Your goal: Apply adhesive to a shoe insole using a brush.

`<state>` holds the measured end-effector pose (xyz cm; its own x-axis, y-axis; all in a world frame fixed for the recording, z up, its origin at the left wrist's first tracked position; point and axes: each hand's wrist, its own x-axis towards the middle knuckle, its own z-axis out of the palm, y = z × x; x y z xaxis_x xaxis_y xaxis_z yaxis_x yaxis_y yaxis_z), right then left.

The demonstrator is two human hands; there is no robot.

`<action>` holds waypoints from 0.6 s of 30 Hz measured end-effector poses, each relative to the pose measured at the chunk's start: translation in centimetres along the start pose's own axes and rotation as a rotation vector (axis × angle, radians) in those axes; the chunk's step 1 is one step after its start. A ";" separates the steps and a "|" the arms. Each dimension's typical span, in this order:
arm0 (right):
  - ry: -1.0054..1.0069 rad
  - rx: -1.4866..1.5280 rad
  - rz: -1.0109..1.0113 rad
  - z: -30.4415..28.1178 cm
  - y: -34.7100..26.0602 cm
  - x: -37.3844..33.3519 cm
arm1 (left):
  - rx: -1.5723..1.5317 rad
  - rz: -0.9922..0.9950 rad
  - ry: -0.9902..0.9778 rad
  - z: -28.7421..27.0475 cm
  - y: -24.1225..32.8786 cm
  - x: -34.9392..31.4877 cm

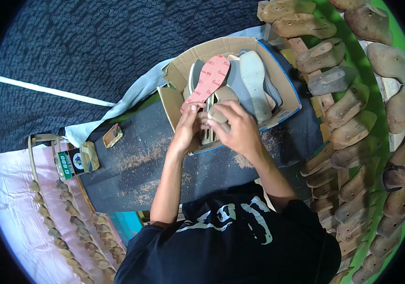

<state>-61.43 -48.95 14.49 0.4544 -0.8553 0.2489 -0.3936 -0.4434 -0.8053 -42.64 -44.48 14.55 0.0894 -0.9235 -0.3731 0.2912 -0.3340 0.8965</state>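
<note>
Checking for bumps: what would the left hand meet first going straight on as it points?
The left hand would probably meet the pink insole first, at its lower end; depth there is unclear.

Red script repeats across the pink insole (213, 75) at upper centre, small blue print marks the cardboard box (285, 97) right of centre, white characters cover the green-and-black label (65, 164) at left, and bold white lettering crosses the black T-shirt (197, 255) at lower centre.
</note>
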 end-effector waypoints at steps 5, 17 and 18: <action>0.282 0.083 -0.191 -0.4 -2.5 -2.2 | -0.064 -0.214 -0.174 -0.3 1.1 -1.6; 0.318 0.586 -0.264 10.0 -11.8 -12.0 | -0.777 0.247 -0.079 -15.2 0.7 -11.5; 0.341 0.553 -0.178 11.9 -12.6 -12.5 | -0.663 0.272 -0.018 -18.2 -0.3 -12.8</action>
<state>-52.65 -29.51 15.14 0.1612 -0.8590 0.4860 0.1721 -0.4604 -0.8709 -26.51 -29.13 14.75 0.2269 -0.9626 -0.1482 0.7788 0.0879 0.6211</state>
